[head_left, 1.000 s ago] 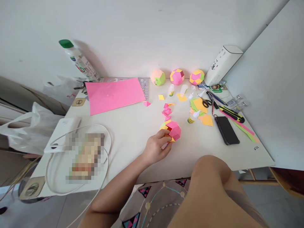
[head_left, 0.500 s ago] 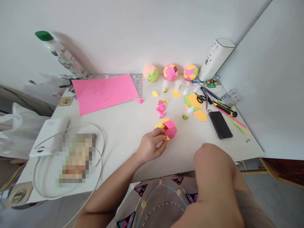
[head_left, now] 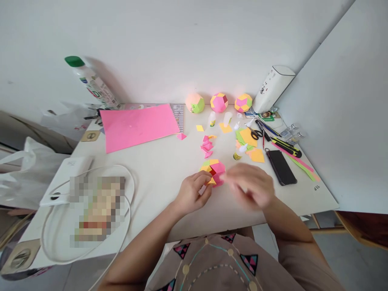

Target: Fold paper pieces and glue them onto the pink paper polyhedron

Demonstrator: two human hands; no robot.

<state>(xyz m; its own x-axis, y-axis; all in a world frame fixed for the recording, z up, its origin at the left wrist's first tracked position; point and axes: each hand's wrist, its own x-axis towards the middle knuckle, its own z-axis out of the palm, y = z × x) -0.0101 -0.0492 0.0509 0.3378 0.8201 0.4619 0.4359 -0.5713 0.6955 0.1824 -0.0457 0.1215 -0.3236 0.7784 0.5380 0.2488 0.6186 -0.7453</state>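
A paper ball (head_left: 217, 166) of pink, yellow and green facets is held near the table's front, with a dark red gap in its side. My left hand (head_left: 194, 190) is closed on its left edge, fingertips at the gap beside a yellow-orange flap. Just right of the ball is my right hand (head_left: 251, 184), smeared by motion; its fingertips reach the ball's pink side, and whether they touch it I cannot tell. Beyond the ball lie several folded pink paper pieces (head_left: 207, 147). A small glue bottle (head_left: 238, 155) with a white nozzle stands behind my right hand.
Several finished paper balls (head_left: 219, 102) line the wall. A pink sheet (head_left: 139, 127) lies at the left, near a spray-like bottle (head_left: 97, 87) and a white cable (head_left: 130, 210). Scissors (head_left: 255, 132), paper scraps (head_left: 248, 137), a cutter (head_left: 286, 147) and a black phone-like case (head_left: 281, 167) are at right.
My right hand has come up from the lap side to the right of the ball. My left hand keeps holding the ball. The camera view has shifted slightly.
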